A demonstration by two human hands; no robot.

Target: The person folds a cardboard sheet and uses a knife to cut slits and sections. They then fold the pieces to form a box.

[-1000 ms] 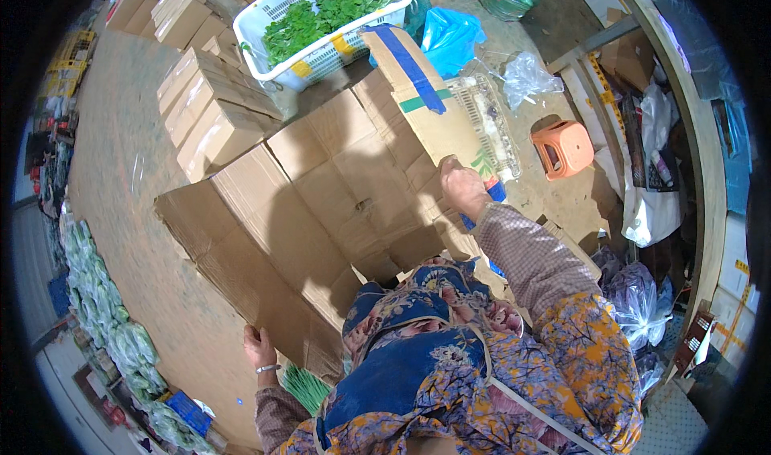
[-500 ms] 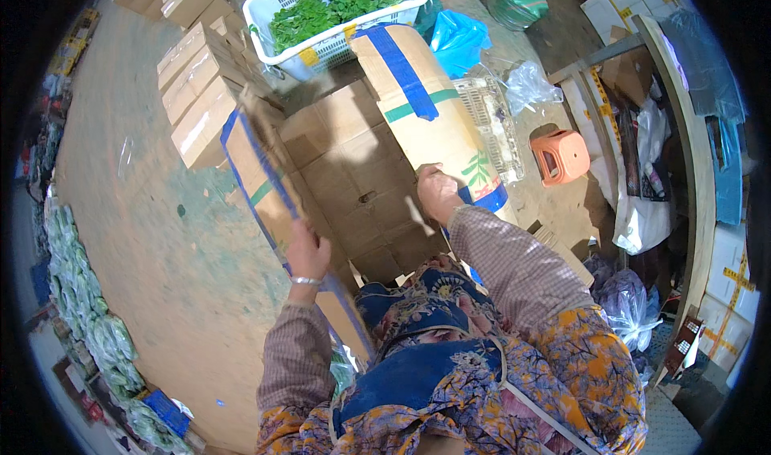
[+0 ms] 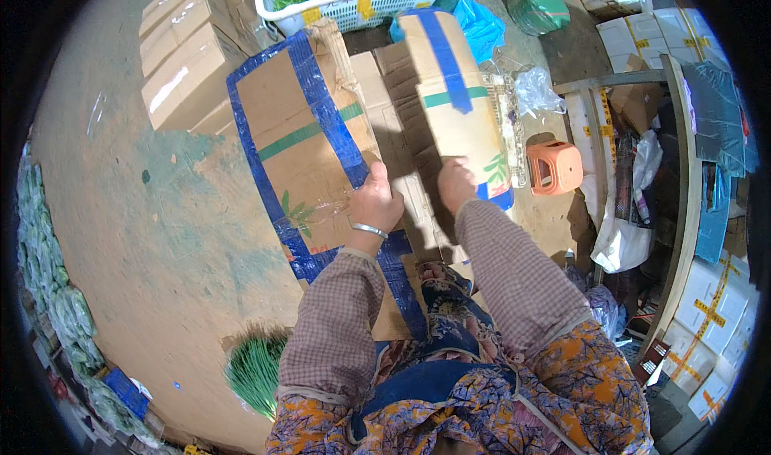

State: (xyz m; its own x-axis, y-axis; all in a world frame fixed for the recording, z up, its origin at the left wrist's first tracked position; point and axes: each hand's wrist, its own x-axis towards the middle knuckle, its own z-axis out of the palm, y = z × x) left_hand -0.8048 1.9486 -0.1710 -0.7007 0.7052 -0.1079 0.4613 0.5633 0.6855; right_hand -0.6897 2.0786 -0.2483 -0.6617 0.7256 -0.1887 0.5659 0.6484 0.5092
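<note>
Now both cardboard flaps (image 3: 309, 146) stand raised off the floor, no longer flat, left hand (image 3: 374, 206) clamped on one, right hand (image 3: 454, 183) closed on the other (image 3: 458, 110), forming box walls.

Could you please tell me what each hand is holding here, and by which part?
The left hand grips the blue-taped cardboard flap at its inner edge; the right hand holds the narrower cardboard flap at its near end.

A: Packages? 
B: Brown box (image 3: 309, 146), blue tape edges, green stripe, held open by both hands. Plain cartons (image 3: 189, 49) stacked upper left.
A: Right side? 
B: White boxes (image 3: 715, 326), yellow tape, shelved.
</note>
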